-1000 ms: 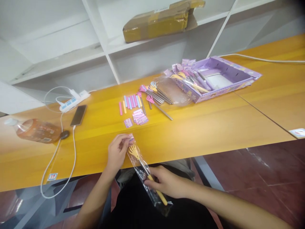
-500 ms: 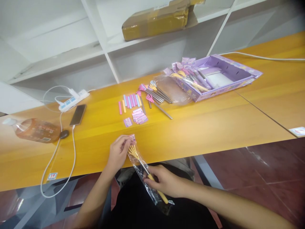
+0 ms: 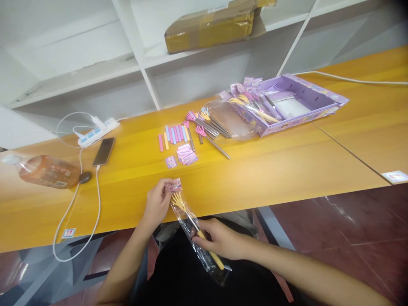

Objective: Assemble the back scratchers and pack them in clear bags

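A yellow back scratcher (image 3: 179, 202), with a hand-shaped head, a metal rod and a yellow handle, lies in or along a clear plastic bag (image 3: 204, 259) at the table's front edge. My left hand (image 3: 157, 199) pinches the bag's top end at a pink printed card (image 3: 175, 185), just above the scratcher's head. Around the scratcher's handle and the bag, my right hand (image 3: 218, 239) is closed. Further back lie loose scratcher heads on metal rods (image 3: 213, 127), a row of coloured handles (image 3: 175, 135) and a stack of pink cards (image 3: 187, 154).
A purple box (image 3: 302, 117) holding bagged scratchers stands back right, with clear bags (image 3: 234, 121) beside it. At left are a phone (image 3: 103, 151), a power strip (image 3: 98, 132), white cables (image 3: 98, 204) and an orange drink bottle (image 3: 51, 171). A cardboard box (image 3: 210, 29) rests on the shelf.
My left fingers have shifted slightly at the bag's top, so more of the pink card shows. The right hand keeps its grip, almost unmoved.
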